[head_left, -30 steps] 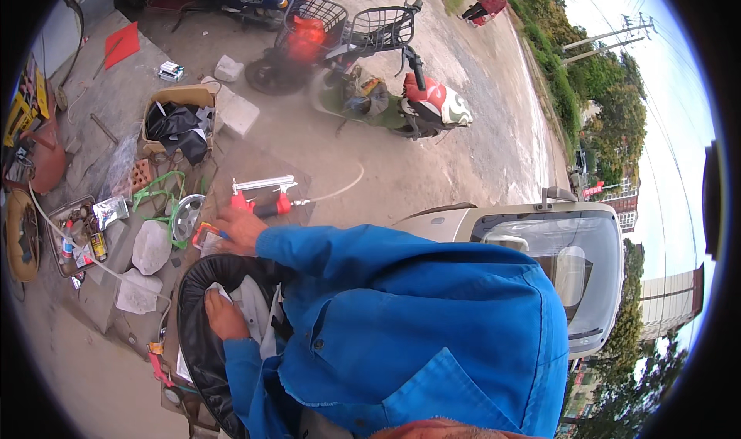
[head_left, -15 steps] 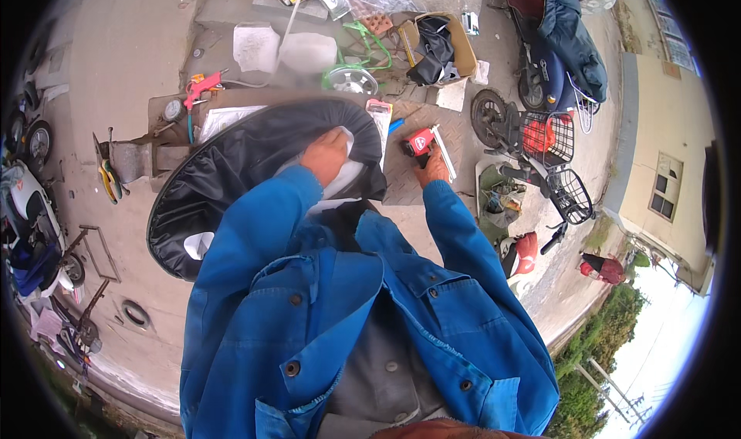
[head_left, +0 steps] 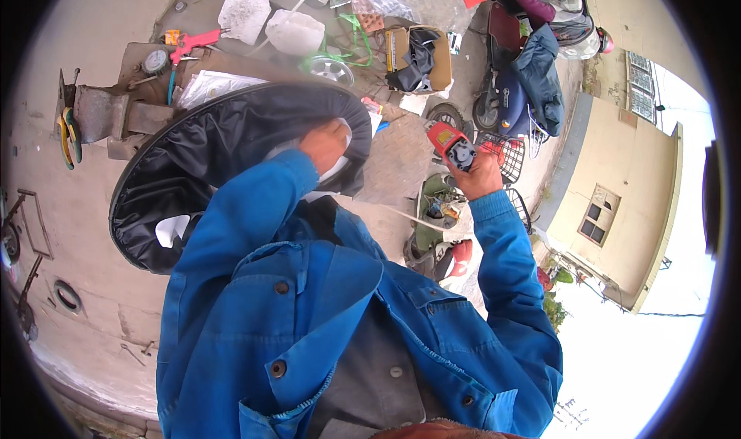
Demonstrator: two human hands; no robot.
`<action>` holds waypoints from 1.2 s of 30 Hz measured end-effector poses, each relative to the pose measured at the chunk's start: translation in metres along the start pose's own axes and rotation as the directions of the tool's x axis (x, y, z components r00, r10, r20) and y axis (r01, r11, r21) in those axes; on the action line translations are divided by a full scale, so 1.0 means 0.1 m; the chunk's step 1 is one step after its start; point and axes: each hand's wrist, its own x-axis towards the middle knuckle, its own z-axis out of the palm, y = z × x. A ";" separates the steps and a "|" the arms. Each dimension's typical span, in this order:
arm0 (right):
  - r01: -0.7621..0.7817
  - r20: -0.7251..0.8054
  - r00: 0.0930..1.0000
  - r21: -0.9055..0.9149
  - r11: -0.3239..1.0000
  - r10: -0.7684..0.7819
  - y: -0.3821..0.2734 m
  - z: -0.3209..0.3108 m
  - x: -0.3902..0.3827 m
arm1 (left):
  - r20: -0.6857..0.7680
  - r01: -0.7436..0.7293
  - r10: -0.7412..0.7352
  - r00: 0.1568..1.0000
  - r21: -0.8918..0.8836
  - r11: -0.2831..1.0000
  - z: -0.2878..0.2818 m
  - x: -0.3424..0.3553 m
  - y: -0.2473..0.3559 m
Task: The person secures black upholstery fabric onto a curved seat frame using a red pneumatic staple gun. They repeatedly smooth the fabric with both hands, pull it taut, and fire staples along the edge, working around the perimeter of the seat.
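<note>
A large black vinyl seat cover [head_left: 193,145] with a white lining and dark piping lies in front of me. My left hand [head_left: 324,147] reaches into its right end, fingers curled on the edge by the pale inner part; what the fingertips pinch is partly hidden. Off to the right, my right hand [head_left: 480,175] is raised, wrapped round a red and grey tool [head_left: 451,144] that looks like an air staple gun. It is apart from the cover. A thin pale hose [head_left: 401,211] runs below that hand.
Pliers with yellow-green handles [head_left: 71,138], a metal vise-like block [head_left: 100,115], a round gauge [head_left: 154,61] and a pink-red air gun [head_left: 193,45] sit at left. Beyond are pale blocks [head_left: 296,33] and a cardboard box [head_left: 440,61]. A blue scooter [head_left: 515,103] stands at right.
My right hand has lifted the red tool up from the board and to the right, turning it. My left hand stays at the cover's right end. The whole view has shifted and tilted.
</note>
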 end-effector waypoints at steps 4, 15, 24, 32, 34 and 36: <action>0.448 0.281 0.890 -0.381 0.809 -0.360 -0.42 0.25 0.62 | -0.030 0.010 -0.012 0.999 -0.042 0.999 0.06 0.02 0.00; 0.730 0.520 0.682 -0.445 0.519 -0.514 -0.64 0.87 1.24 | -0.054 0.087 -0.091 0.994 -0.070 0.994 0.13 -0.01 0.05; 0.755 0.596 0.652 -0.448 0.479 -0.468 -0.87 0.77 1.40 | -0.018 0.149 -0.153 0.988 -0.145 0.978 0.11 0.01 0.08; 0.795 0.595 0.605 -0.411 0.446 -0.530 -0.95 0.84 1.45 | -0.061 0.166 -0.176 0.982 -0.148 0.975 0.23 -0.04 0.07; 0.795 0.615 0.603 -0.411 0.446 -0.508 -0.98 0.88 1.48 | -0.081 0.182 -0.201 0.976 -0.194 0.964 0.27 -0.07 0.07; 0.782 0.645 0.614 -0.416 0.465 -0.455 -1.02 0.92 1.49 | -0.084 0.202 -0.226 0.970 -0.229 0.952 0.26 -0.09 0.06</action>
